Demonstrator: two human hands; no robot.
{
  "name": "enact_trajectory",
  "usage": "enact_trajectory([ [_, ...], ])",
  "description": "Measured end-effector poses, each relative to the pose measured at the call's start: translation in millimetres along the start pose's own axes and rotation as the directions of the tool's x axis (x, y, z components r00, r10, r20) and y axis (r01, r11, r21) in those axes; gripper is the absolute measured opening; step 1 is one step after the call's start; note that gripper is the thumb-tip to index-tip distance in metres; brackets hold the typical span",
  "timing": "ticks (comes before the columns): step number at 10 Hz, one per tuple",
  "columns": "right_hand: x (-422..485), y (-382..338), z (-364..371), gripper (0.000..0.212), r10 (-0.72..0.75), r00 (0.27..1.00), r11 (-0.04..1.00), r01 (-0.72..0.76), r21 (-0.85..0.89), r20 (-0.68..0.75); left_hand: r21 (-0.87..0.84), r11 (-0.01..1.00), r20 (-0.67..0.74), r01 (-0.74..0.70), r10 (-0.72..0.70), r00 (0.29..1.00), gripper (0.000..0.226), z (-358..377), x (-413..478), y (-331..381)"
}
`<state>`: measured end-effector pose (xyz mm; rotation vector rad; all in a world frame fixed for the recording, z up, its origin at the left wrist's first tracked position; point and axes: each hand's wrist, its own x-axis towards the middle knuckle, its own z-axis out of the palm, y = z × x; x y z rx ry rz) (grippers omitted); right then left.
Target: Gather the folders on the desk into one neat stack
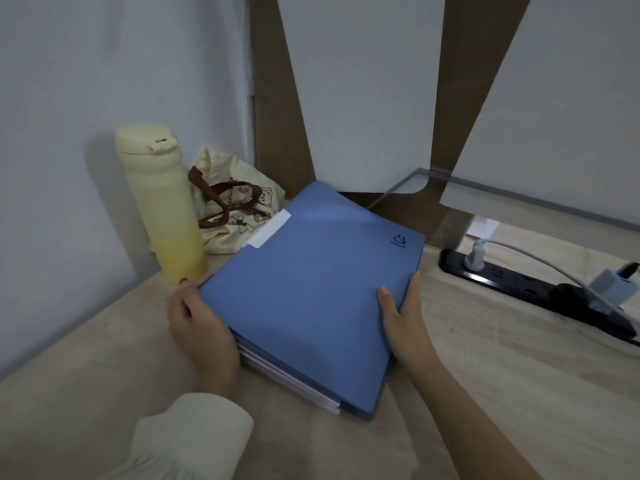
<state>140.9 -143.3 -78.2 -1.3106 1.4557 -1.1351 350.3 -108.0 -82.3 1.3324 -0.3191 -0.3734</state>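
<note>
A stack of folders [311,292] lies on the pale wooden desk [104,375], turned at an angle. Its top folder is blue with a white tab and a small dark logo. White and pale edges of lower folders show at the stack's near left side. My left hand [201,327] presses against the stack's left edge, fingers curled around it. My right hand [403,317] grips the right edge, thumb on the blue cover and fingers along the side.
A pale yellow bottle [161,206] stands just left of the stack, close to my left hand. A cream cloth bag [235,209] with brown handles lies behind it. A black power strip [540,289] with plugs and white cables sits to the right. White panels rise behind.
</note>
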Motion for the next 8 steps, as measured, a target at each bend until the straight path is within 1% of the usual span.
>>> enact_trajectory([
  [1, -2.5, -2.5, -1.9, 0.071, 0.042, 0.999, 0.999, -0.042, 0.032, -0.006, 0.013, 1.0, -0.011, 0.011, -0.011, 1.0, 0.04, -0.2, -0.9, -0.9],
  [3, -3.2, -11.4, -13.6, 0.063, 0.129, 0.991, 0.984, -0.131, 0.123, 0.022, 0.007, 1.0, -0.003, -0.008, 0.008, 1.0, 0.045, -1.1, -0.9, -1.9],
  [4, -2.4, -11.6, -12.7, 0.061, 0.144, 0.988, 0.98, -0.151, 0.129, 0.06, 0.016, 1.0, 0.011, -0.005, 0.005, 1.0, 0.046, -2.2, 0.3, -2.7],
  [5, -2.5, -11.5, -11.6, 0.064, 0.145, 0.987, 0.974, -0.155, 0.166, 0.073, 0.011, 1.0, 0.01, 0.015, -0.016, 1.0, 0.041, -1.1, 1.2, 0.7],
  [7, -5.6, -17.5, -17.7, 0.064, 0.136, 0.985, 0.979, -0.15, 0.138, 0.104, 0.016, 1.0, 0.008, 0.024, -0.024, 1.0, 0.044, 0.8, 1.0, -1.0],
  [8, -11.6, -18.4, -28.7, 0.051, 0.125, 0.987, 0.978, -0.139, 0.158, 0.1, -0.033, 0.997, 0.019, 0.075, -0.074, 0.997, 0.043, -4.7, -4.3, 4.9],
])
